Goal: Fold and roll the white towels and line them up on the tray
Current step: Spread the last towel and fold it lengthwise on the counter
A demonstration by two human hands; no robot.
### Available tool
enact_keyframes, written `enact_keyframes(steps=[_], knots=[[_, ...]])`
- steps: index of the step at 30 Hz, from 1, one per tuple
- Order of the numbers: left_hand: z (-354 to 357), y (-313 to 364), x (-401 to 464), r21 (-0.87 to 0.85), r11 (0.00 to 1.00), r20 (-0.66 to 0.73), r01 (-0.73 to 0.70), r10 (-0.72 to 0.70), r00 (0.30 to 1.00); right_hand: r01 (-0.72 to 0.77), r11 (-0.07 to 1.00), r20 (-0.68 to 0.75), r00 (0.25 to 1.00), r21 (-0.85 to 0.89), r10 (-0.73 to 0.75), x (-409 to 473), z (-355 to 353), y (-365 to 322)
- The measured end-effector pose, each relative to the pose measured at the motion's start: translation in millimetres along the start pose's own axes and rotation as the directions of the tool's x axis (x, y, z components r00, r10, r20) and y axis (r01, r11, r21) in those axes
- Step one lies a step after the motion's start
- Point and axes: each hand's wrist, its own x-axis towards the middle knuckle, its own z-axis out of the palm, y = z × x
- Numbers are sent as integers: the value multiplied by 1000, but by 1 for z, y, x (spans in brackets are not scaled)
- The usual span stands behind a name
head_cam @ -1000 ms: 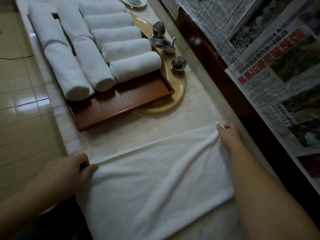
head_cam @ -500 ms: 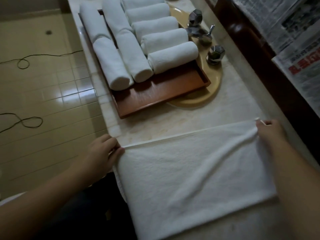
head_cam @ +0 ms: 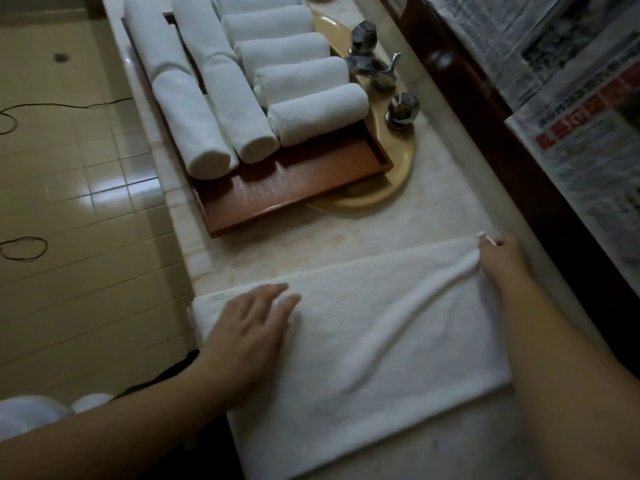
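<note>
**Ana:** Half a second back, the left hand (head_cam: 249, 336) was pinching the towel's left corner at the counter's edge — now it lies flat on the towel (head_cam: 363, 344), fingers straight and spread, pressing the cloth near its far left end. The camera has also swung a little, so more floor shows on the left.

**Ben:** And the right hand (head_cam: 502, 261)?

**Ana:** It stays where it was, fingers curled on the far right corner, pinching it. A ridge of cloth runs from that corner down toward the middle.

**Ben:** So what does the change mean for the job?

**Ana:** Most likely the person has finished laying the fold and is smoothing it flat before the next fold or the roll. The towel lies folded across the counter (head_cam: 398, 220), on the near side of the tray (head_cam: 294, 188) and not touching it.

**Ben:** The tray itself?

**Ana:** It carries rolled towels (head_cam: 311, 112) already — long rolls lying lengthwise on the left, shorter ones stacked crosswise on the right. Bare wood shows at the near end, so there looks to be room for more.

**Ben:** Any writing to read?

**Ana:** Newspapers (head_cam: 581, 140) cover the wall on the right. One has a red headline band with large characters, but they are too blurred to read. No brand shows on the towel; a small tag sticks out at the right corner, too small to make out.
</note>
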Motion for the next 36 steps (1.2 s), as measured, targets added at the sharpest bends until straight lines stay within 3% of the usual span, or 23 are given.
enact_keyframes(steps=[2, 6, 10, 12, 14, 16, 18, 20, 30, 36], knots=[[13, 17, 5, 42, 999, 129, -7, 1, 992, -5, 1000, -12, 1000, 5, 5, -2, 0, -1], [23, 23, 6, 120, 993, 198, -9, -15, 980, 27, 1000, -146, 989, -3, -27, -20, 3, -2], [18, 27, 8, 115, 993, 242, -13, -15, 970, 138, 989, -390, 910, -44, -144, -61, 19, -5], [14, 28, 7, 100, 995, 271, -19, -9, 963, 253, 966, -430, 867, -60, -253, -107, 38, -10], [12, 29, 7, 91, 996, 279, -28, 1, 960, 350, 933, -313, 879, -89, -360, -170, 63, -14], [10, 31, 7, 80, 996, 283, -31, 7, 959, 396, 902, -32, 913, -172, -407, -231, 84, -21], [10, 32, 8, 78, 996, 296, -31, 7, 955, 430, 834, 231, 901, -346, -369, -264, 100, -18], [10, 33, 8, 85, 996, 304, -26, -1, 953, 453, 788, 304, 887, -417, -348, -262, 104, -14], [9, 38, 10, 105, 994, 287, -33, 2, 958, 184, 897, 35, 982, -401, -186, -87, 66, -15], [7, 39, 11, 98, 995, 298, -16, -14, 954, 85, 935, -34, 994, -343, -103, -52, 59, -21]])
